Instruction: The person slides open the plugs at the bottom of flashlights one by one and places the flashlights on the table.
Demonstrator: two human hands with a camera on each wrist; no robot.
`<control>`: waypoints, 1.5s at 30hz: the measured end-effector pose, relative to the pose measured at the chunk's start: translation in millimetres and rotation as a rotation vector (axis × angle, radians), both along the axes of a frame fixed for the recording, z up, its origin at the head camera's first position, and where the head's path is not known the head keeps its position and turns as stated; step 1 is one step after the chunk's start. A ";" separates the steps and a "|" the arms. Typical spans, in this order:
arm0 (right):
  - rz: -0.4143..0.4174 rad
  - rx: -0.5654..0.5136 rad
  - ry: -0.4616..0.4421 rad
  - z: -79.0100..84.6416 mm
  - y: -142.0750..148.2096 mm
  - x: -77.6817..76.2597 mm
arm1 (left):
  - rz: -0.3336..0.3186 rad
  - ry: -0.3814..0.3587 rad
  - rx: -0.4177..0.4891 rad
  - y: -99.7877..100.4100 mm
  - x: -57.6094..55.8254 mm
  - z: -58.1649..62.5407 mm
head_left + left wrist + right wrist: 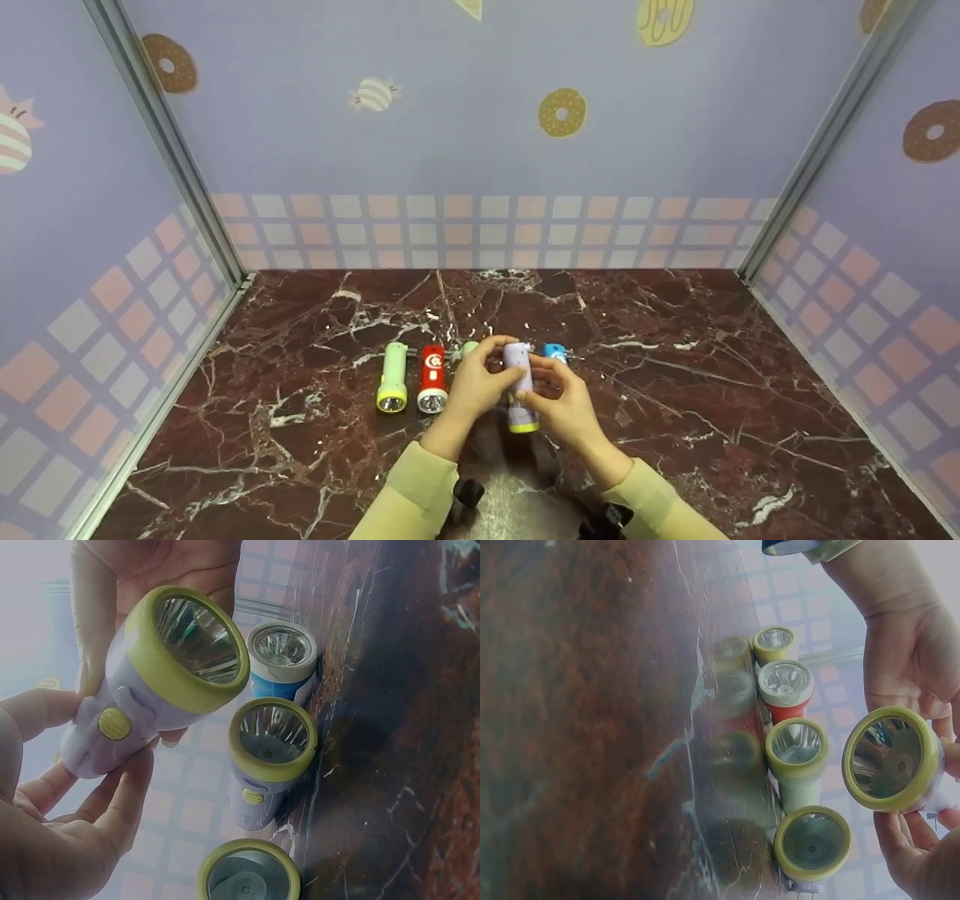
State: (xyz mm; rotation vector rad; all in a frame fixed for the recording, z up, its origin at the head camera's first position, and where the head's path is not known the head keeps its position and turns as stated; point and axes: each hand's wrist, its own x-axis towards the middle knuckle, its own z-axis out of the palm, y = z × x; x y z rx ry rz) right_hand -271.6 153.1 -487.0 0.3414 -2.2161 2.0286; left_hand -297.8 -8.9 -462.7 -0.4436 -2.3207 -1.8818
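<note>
A lavender flashlight [517, 382] with a yellow rim is held above the table, its lens end pointing down toward me. My left hand [476, 382] grips it from the left, with the thumb on its body. From the right, my right hand [566, 401] holds the same flashlight between thumb and fingers. A yellow switch [115, 723] shows on its side in the left wrist view. Behind the hands stands a second lavender flashlight [259, 799], hidden in the head view. A blue flashlight [555, 351] with a white rim is partly covered by the right hand.
To the left of the hands lie a green flashlight [394, 367] and a red flashlight [433, 375]. Another green flashlight [799, 791] is mostly behind the left hand in the head view. Patterned walls enclose the dark marbled table [247, 450] at the back and sides.
</note>
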 end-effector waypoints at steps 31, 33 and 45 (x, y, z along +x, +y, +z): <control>-0.011 0.010 -0.020 -1.4 -1.6 0.7 | 0.009 0.001 -0.028 1.4 0.8 -0.4; -0.011 0.013 -0.021 -1.0 -1.8 0.8 | 0.010 -0.006 -0.031 1.4 0.6 0.1; -0.020 0.038 -0.015 -1.5 -2.3 1.0 | 0.003 -0.011 -0.041 1.1 -0.1 -0.6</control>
